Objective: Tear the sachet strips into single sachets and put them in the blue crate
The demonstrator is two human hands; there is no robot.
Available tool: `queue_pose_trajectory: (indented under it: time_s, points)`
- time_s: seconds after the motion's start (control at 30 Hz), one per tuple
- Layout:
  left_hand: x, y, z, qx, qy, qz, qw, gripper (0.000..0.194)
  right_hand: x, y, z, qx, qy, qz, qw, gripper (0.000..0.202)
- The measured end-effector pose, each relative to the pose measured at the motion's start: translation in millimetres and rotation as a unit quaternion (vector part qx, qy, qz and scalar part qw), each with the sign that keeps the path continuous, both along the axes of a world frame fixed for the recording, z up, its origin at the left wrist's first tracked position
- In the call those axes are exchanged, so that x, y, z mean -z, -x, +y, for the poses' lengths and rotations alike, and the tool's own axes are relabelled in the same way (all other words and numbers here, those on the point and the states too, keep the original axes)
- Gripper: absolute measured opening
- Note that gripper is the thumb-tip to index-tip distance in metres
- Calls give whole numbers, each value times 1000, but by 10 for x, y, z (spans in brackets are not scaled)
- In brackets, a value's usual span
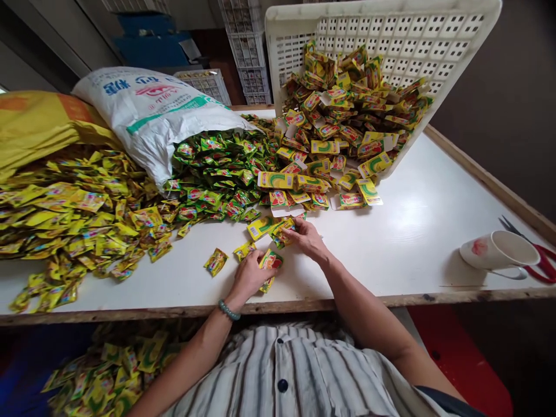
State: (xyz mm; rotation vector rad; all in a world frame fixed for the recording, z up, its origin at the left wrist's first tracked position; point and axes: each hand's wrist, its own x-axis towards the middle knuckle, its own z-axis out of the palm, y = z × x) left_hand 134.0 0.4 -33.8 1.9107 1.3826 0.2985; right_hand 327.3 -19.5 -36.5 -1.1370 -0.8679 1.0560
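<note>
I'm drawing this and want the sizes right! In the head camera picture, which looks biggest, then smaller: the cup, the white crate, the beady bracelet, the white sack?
1. White crate
2. White sack
3. Cup
4. Beady bracelet, clearly the smallest

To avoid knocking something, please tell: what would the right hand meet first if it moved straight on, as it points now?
The right hand would probably meet the yellow box, just past its packet; how high the hand is, I cannot tell.
</note>
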Motion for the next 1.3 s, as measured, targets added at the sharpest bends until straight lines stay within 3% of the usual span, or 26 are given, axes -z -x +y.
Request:
queue_pose_trajectory:
  time_s: [0.1,0.17,0.3,0.4,0.6,0.8,0.97,1.07,1.3]
  points:
    - [12,65,8,-39,84,-148,985,43,-22,33,-34,-68,8,64,996,36]
    - [4,119,14,-26,142,-216,966,49,-29,36,-55,-98,20,54,994,35]
    - [-17,203,20,44,197,-222,954,51,-21,33,-63,-121,16,-15,992,35]
    - [-27,185,-1,56,222,-237,944,54,-6,43,-54,-130,-5,-22,991,36]
    - [-16,84,-53,16,241,-290,926,53,10,75,-55,-166,13,-68,984,37]
    - [22,81,-71,12,223,-294,930,50,-26,171,-54,-50,-41,-205,977,32]
    - [-46,80,-135,-49,258,-318,911,59,-21,233,-112,-127,-6,-166,978,32]
    - [-80,112,-164,-60,274,-342,897,60,-35,218,-142,-125,6,-171,977,34]
    - [-111,316,-166,-32,247,-347,904,58,-98,337,-185,-101,-12,-341,934,30]
